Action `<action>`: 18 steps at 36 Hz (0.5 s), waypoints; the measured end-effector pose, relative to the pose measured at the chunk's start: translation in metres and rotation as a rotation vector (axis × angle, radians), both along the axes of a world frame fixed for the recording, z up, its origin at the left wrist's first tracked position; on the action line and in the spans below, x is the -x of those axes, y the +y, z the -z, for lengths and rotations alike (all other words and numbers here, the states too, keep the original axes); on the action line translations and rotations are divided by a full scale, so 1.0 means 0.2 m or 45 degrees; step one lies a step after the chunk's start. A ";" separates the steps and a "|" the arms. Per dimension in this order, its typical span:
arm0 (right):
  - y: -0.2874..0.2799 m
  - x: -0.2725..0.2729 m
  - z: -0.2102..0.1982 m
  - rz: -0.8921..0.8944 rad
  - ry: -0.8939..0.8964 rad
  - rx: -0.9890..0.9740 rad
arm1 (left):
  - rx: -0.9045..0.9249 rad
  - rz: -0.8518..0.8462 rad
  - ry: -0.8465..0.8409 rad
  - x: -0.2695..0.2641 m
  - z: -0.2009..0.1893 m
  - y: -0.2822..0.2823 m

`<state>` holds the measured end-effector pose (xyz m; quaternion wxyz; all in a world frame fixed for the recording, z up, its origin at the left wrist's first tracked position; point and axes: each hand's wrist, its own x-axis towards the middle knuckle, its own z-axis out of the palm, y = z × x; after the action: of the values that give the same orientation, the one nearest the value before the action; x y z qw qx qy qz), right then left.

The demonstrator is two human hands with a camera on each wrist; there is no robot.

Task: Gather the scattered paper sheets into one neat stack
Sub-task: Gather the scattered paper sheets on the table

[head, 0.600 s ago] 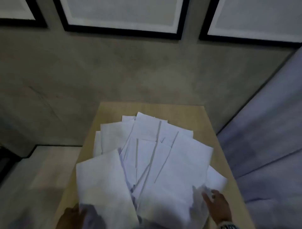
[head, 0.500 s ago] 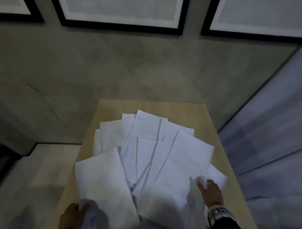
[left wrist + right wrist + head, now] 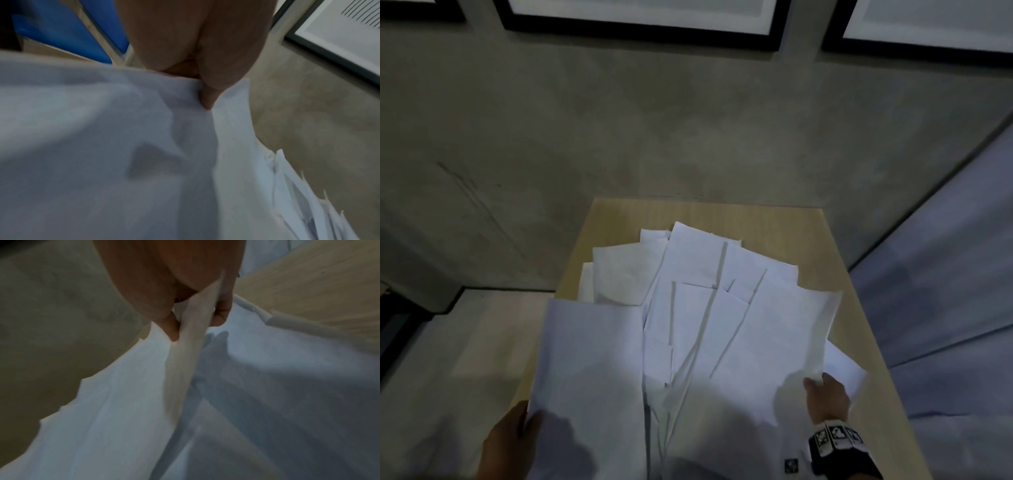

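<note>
Paper sheets (image 3: 709, 329) fanned loose and overlapping across the wooden table (image 3: 859, 281), far edges splayed at all angles, nowhere near a stack yet. Left hand (image 3: 506, 445) clamped on the near-left sheet's corner, thumb on top, fingers beneath, likely to anchor that side. Right hand (image 3: 825, 397) pinching the right-hand edges, thumb one side, fingers the other, seemingly to draw them inward. Gripped from both flanks, presumably to squeeze the spread together.

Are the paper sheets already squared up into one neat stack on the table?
No: in the head view the paper sheets lie fanned at different angles across the table.
</note>
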<state>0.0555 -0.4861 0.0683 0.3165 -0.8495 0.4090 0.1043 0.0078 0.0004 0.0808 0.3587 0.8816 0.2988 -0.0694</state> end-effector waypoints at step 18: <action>0.37 0.11 -0.03 0.174 0.196 -0.077 | 0.435 -0.012 -0.423 -0.06 -0.32 -0.23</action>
<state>0.0336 -0.4114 0.0744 0.3161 -0.7991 0.4859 0.1597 0.0195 -0.0447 0.1442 0.5473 0.8059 0.2238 0.0288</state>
